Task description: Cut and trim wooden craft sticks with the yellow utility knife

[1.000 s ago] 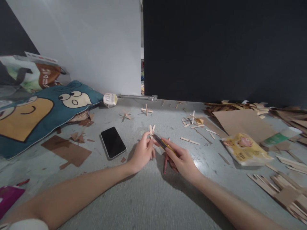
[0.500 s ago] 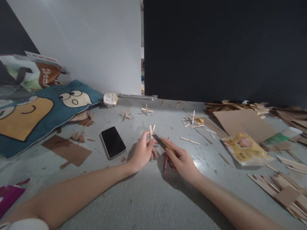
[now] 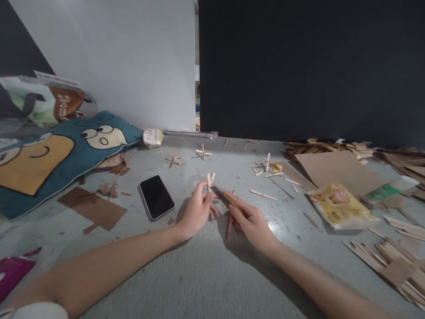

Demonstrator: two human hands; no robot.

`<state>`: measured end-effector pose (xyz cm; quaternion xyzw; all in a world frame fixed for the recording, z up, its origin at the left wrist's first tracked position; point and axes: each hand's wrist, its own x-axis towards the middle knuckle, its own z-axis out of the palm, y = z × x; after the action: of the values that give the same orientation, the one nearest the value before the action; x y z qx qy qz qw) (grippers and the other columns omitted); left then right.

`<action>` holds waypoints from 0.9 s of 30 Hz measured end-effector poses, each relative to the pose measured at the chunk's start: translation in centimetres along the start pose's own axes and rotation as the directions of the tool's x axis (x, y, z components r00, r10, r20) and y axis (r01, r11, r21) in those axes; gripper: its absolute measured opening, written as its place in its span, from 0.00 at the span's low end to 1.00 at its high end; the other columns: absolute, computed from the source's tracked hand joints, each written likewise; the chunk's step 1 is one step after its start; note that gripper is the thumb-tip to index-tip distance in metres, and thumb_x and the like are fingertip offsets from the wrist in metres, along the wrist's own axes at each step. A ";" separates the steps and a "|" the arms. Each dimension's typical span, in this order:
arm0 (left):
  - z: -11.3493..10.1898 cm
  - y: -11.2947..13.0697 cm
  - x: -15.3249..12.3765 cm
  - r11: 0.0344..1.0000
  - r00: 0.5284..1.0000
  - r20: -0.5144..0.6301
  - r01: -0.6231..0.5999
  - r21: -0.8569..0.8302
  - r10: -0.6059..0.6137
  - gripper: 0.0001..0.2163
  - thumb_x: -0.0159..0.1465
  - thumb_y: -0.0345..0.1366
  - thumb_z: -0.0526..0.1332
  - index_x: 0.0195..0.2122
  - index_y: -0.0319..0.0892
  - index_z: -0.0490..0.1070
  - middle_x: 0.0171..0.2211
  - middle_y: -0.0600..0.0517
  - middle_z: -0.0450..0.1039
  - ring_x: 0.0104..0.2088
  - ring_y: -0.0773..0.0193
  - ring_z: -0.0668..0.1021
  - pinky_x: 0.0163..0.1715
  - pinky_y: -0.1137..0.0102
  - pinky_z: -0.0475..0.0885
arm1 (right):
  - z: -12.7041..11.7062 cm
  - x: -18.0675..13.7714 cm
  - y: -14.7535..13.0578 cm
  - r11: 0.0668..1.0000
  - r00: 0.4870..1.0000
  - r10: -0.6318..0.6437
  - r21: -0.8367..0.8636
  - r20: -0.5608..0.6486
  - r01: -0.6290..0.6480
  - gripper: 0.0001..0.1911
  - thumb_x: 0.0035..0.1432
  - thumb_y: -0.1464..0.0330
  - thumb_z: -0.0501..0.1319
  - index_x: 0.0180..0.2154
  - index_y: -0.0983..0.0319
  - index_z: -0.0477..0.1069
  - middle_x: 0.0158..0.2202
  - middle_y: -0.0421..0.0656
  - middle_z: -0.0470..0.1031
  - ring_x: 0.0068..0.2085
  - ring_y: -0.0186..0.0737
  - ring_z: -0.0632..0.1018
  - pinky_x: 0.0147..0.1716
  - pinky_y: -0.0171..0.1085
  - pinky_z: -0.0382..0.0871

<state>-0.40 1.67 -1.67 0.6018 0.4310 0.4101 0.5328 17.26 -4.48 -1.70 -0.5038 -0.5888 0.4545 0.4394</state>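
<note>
Between its thumb and fingers my left hand (image 3: 196, 212) pinches small wooden craft sticks (image 3: 209, 179), whose pale ends spread in a V above the fingertips. My right hand (image 3: 251, 221) is closed around a utility knife (image 3: 224, 199) with yellow markings. The knife's tip points up and left, close to the sticks; whether it touches them I cannot tell. A thin red pencil-like stick (image 3: 229, 228) shows under the right hand, and how it is held is unclear. Left of my left hand lies a black-screened phone (image 3: 156, 197).
Small stick crosses (image 3: 203, 152) stand farther back. Cut sticks (image 3: 263, 195) lie to the right, near a yellow tissue pack (image 3: 340, 208), a cardboard sheet (image 3: 335, 170) and a stick bundle (image 3: 392, 266). At left are a teal cushion (image 3: 79, 164) and brown cardboard (image 3: 96, 210).
Almost nothing differs. Both hands keep their grips at the same place, with the knife tip still beside the craft sticks.
</note>
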 end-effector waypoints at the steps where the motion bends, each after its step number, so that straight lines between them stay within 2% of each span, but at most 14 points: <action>1: 0.0 0.0 0.0 1.000 1.000 0.000 -0.001 0.002 0.001 0.09 0.74 0.37 0.53 0.54 0.46 0.58 0.40 0.51 0.81 0.19 0.70 0.78 0.16 0.76 0.69 | 0.0 0.0 -0.1 1.000 1.000 -0.002 0.005 -0.002 0.002 0.33 0.71 0.55 0.54 0.70 0.64 0.64 0.18 0.32 0.59 0.17 0.29 0.60 0.17 0.29 0.54; 11: 0.1 0.3 -0.2 0.999 1.000 0.011 -0.021 0.032 0.020 0.09 0.74 0.37 0.52 0.53 0.46 0.59 0.41 0.50 0.81 0.20 0.70 0.78 0.18 0.76 0.70 | 0.1 0.0 0.0 0.999 1.000 0.009 0.045 0.005 -0.010 0.32 0.70 0.55 0.55 0.70 0.62 0.64 0.19 0.33 0.62 0.17 0.29 0.60 0.17 0.28 0.54; 15: 0.1 0.2 -0.2 0.997 1.000 0.006 -0.031 0.066 0.031 0.09 0.74 0.36 0.51 0.55 0.46 0.59 0.39 0.51 0.81 0.20 0.69 0.78 0.18 0.75 0.70 | 0.1 0.1 -0.1 0.998 1.000 0.023 0.063 0.004 -0.024 0.35 0.69 0.54 0.56 0.70 0.64 0.64 0.20 0.33 0.61 0.16 0.28 0.58 0.16 0.28 0.54; 20: 0.1 0.4 -0.2 0.997 1.000 -0.011 0.001 0.081 0.000 0.10 0.75 0.38 0.49 0.55 0.46 0.60 0.35 0.53 0.78 0.20 0.68 0.78 0.19 0.74 0.71 | 0.1 0.2 -0.3 0.989 0.997 0.065 0.127 0.051 -0.071 0.37 0.68 0.53 0.57 0.71 0.65 0.63 0.20 0.32 0.60 0.16 0.29 0.61 0.15 0.28 0.56; 27: -0.1 0.6 -0.8 0.955 0.994 -0.030 -0.091 0.282 0.103 0.13 0.76 0.39 0.47 0.58 0.45 0.61 0.39 0.50 0.80 0.20 0.70 0.77 0.19 0.75 0.69 | 0.1 0.1 -0.4 0.993 0.997 0.054 0.101 0.046 -0.059 0.35 0.69 0.54 0.57 0.70 0.65 0.63 0.18 0.33 0.61 0.16 0.29 0.61 0.14 0.28 0.55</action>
<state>-0.64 0.86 -1.07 0.6824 0.4663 0.3837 0.4119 17.09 -4.46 -1.28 -0.4872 -0.5595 0.5070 0.4389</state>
